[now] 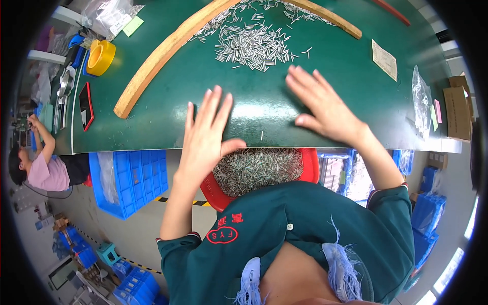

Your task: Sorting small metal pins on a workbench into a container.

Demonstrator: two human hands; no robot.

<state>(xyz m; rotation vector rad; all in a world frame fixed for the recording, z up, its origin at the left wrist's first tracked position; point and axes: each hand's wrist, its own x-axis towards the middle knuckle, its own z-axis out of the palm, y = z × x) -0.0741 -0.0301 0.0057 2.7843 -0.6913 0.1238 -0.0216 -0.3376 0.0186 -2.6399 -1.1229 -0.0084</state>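
My left hand [206,124] lies palm down over the near edge of the green tabletop, its fingers stretched forward and thumb out to the side. Farther right, my right hand [323,104] is also flat, fingers pointing up and left, holding nothing. Beyond them is a loose pile of small metal pins [254,47]. A single pin [262,135] lies near the table edge between my hands. Below that edge, against my body, a red basket [310,165] is filled with many more such pins.
Wooden strips [152,66] frame the pile at left and back right. A yellow tape roll [101,57] and a red-edged phone [87,107] lie at left. A paper slip [384,60] and a plastic bag [421,104] lie at right. Blue crates [129,183] stand below; another person [48,170] sits far left.
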